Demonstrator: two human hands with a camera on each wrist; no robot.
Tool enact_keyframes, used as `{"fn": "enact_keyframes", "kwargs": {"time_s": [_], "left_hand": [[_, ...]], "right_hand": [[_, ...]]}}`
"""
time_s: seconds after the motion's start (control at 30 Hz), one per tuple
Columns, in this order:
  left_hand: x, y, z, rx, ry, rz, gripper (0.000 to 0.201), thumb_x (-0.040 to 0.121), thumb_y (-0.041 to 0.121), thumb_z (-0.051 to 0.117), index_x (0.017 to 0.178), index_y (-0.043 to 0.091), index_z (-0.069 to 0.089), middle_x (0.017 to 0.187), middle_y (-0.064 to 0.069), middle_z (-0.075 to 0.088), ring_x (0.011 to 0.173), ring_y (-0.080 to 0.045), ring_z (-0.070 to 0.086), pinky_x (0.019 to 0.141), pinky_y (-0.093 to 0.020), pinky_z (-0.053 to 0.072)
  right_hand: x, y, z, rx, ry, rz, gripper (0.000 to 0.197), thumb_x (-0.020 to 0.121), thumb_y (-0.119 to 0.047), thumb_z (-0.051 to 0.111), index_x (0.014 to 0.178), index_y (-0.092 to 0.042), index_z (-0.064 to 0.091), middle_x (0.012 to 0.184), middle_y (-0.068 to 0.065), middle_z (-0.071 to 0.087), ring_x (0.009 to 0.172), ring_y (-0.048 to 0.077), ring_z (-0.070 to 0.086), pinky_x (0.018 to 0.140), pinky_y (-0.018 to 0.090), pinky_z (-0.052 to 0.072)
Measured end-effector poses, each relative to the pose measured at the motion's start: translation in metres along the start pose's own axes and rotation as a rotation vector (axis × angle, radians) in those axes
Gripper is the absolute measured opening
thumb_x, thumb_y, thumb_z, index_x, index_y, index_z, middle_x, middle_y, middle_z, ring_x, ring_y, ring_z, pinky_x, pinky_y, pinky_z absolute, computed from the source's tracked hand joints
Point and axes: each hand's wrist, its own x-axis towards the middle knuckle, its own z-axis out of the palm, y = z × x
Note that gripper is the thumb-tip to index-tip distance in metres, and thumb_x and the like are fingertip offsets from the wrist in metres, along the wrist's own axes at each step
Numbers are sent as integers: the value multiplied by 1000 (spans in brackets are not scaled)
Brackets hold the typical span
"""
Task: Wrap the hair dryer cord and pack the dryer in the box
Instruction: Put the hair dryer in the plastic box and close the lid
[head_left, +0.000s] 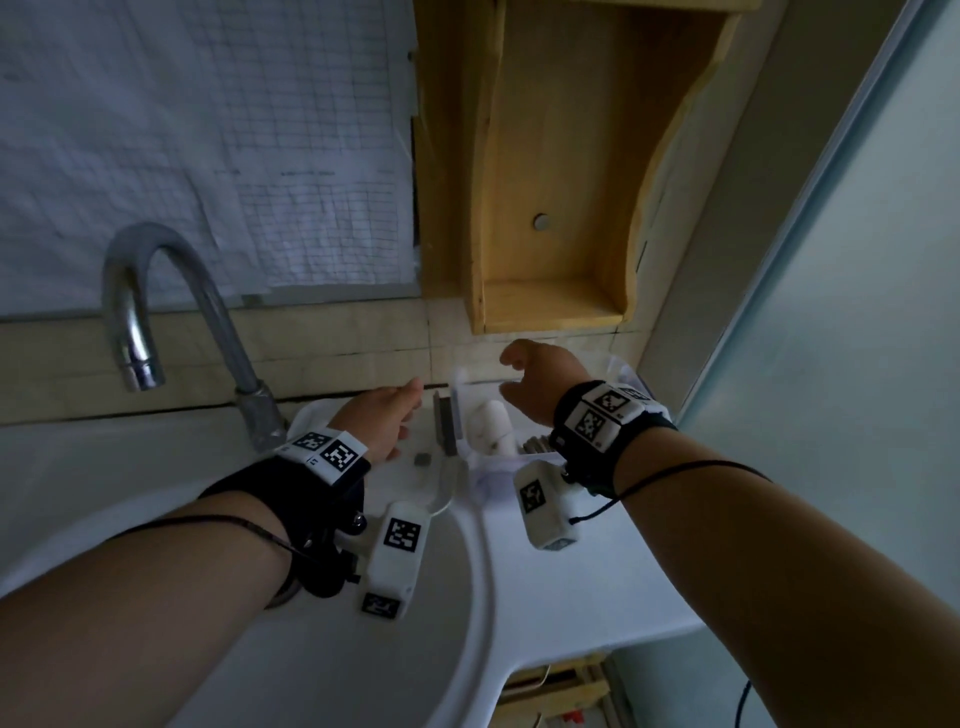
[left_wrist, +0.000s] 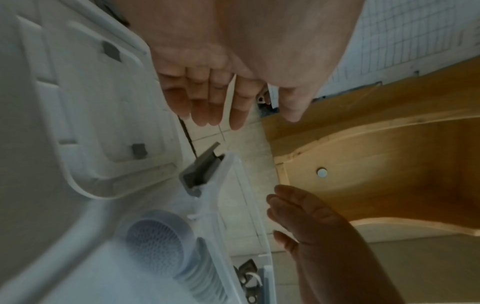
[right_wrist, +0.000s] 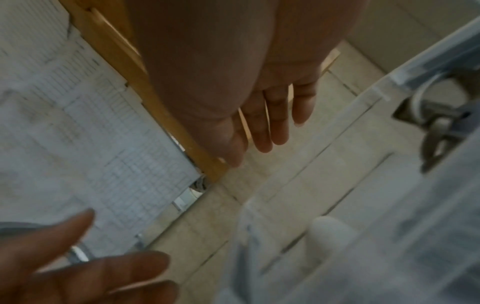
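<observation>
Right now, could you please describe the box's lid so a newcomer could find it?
Start at the metal tap over the basin. To its right, beside the clear box holding the dryer, the white lid lies flat; its small grey blocks mark it out.

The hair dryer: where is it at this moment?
The hair dryer lies inside the clear plastic box on the counter right of the sink, between the left hand and right hand.

Glossy metal faucet, clear plastic box, raw wood shelf
</observation>
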Motion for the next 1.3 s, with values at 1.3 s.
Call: {"fn": "enact_keyframes", "kwargs": {"time_s": [1.3], "left_hand": [[-38,-139,-157,-8,260,-294,49,93,44,39,120,6,55,109,-7,54,94,-23,53,79,-34,43]], "right_hand": [[-7,-93,195,-487,-162,-116,45,82,-12,45,127,-14,42,128,9,50,121,35,42,102,45,36]]}}
